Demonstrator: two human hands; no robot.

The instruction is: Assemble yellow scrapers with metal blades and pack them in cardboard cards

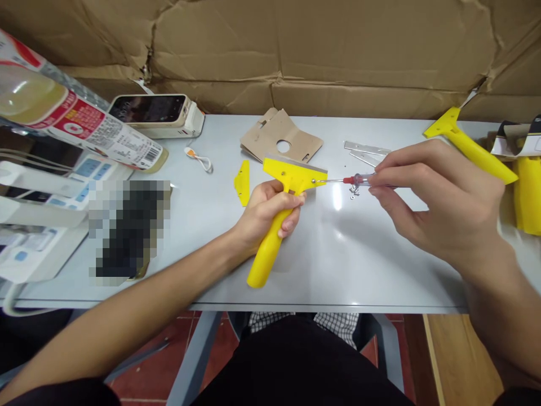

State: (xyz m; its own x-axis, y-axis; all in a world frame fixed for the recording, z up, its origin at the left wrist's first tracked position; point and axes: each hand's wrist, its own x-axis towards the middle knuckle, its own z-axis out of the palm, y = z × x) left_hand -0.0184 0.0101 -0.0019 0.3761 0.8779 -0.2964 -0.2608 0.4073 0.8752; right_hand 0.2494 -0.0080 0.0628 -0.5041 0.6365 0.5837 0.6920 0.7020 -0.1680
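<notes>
My left hand [273,211] is wrapped round the neck of a yellow scraper [266,248], whose head carries a metal blade along its far edge. Between the fingertips and thumb of my right hand [439,197] is a screwdriver [354,180] with a red collar and clear handle. Its thin shaft reaches left to the screw [314,181] on the right side of the scraper head. Below the screwdriver lie several small screws and nuts [355,192]. A loose yellow cover plate [242,183] rests left of the scraper. Metal blades [366,151] lie behind my right hand.
Cardboard pieces [296,132] sit behind the scraper. A second yellow scraper [469,144] is at the right. Bottles [84,121], a phone on a white device [147,110], power strips [38,242] and a pixelated dark object [131,231] stand left. Cardboard [321,45] walls the back.
</notes>
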